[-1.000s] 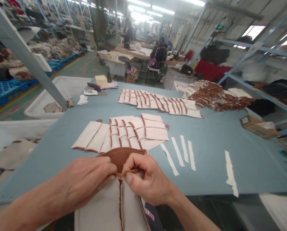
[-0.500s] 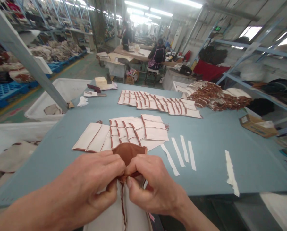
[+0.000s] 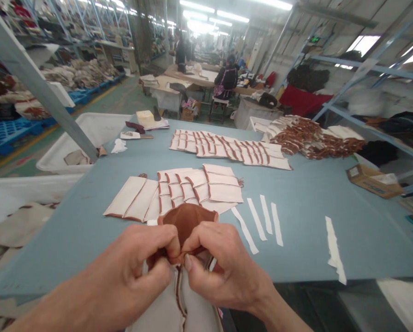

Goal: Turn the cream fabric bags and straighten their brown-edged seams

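My left hand and my right hand meet at the near edge of the blue table. Both pinch the top of a cream cloth pouch with a brown lining that bulges up between my thumbs. A brown seam runs down the pouch's middle. Just beyond my hands lies a fan of finished cream pouches with brown trim.
A second row of pouches lies farther back, and a heap of them at the far right. White strips and a torn strip lie to the right. White bins stand left. A cardboard box sits right. People work at far tables.
My hands have drawn closer together and bunched the pouch's top. The brown lining has pushed up higher between my thumbs.
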`<state>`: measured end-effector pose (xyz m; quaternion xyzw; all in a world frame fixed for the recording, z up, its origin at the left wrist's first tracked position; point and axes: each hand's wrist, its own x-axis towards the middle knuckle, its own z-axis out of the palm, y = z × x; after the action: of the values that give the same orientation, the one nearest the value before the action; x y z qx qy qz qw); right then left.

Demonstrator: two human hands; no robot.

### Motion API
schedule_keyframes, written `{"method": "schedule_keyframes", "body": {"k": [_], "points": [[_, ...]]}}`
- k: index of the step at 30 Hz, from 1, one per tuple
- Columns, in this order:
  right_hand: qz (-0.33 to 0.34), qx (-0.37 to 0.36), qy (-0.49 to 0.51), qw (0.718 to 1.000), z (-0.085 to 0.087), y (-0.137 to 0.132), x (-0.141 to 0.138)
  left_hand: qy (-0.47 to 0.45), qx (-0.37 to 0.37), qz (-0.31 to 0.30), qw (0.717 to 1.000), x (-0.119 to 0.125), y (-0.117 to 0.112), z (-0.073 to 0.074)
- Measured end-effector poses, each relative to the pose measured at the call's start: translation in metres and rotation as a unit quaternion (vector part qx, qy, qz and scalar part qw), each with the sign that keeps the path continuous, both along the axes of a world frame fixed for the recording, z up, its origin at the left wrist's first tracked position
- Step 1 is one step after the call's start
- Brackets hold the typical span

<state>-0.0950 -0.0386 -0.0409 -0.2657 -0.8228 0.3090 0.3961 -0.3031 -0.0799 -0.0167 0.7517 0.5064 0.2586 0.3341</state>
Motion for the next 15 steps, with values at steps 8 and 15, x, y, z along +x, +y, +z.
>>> {"method": "schedule_keyframes", "body": {"k": [8,15], "points": [[0.002,-0.031,0.003,1.000,-0.014,0.006,-0.005,-0.121,-0.177,-0.036,0.976,-0.016,0.014,-0.018],[0.038,-0.130,-0.013,0.991,-0.016,0.004,-0.006,0.001,-0.105,-0.078,0.991,-0.027,0.016,-0.026]]}}
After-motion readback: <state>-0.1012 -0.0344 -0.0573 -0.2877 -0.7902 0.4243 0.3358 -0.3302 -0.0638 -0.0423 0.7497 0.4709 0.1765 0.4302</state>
